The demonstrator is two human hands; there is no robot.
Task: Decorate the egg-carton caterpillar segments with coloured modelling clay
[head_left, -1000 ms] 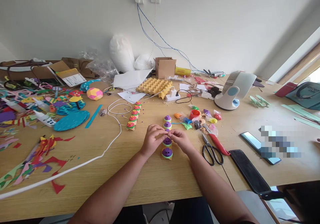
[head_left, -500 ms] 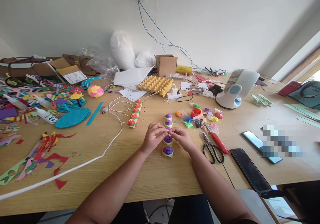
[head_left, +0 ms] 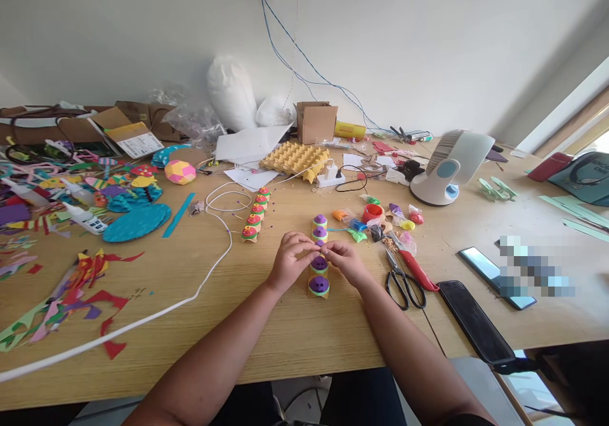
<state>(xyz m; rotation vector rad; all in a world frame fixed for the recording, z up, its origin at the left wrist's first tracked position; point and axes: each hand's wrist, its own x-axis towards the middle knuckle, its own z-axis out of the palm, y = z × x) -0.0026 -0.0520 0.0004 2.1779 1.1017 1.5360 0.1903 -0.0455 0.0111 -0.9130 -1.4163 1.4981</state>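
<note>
A: What comes first, on the left?
B: The row of red-topped cups (head_left: 255,215), standing on the table (head_left: 266,350) apart from both hands.
A: And the left arm?
B: It slants up and rightward from the bottom edge. The left hand (head_left: 295,258) is bent inward at its end, back of the hand up, fingers curled and narrow, the tips reaching over the next row.
A: Which row is that?
B: The row of purple-topped cups (head_left: 319,264), running away from the person between the forearms. The fingertips meet over its middle cup, partly hiding it.
A: The right hand (head_left: 348,262)?
B: It mirrors the left: forearm slanting up and leftward, thumb and forefinger drawn close.
A: Holding something?
B: I cannot tell for either hand; the fingertips are too small.
A: Farther right?
B: Black-handled scissors (head_left: 404,284), blades pointing away, near the right forearm.
</note>
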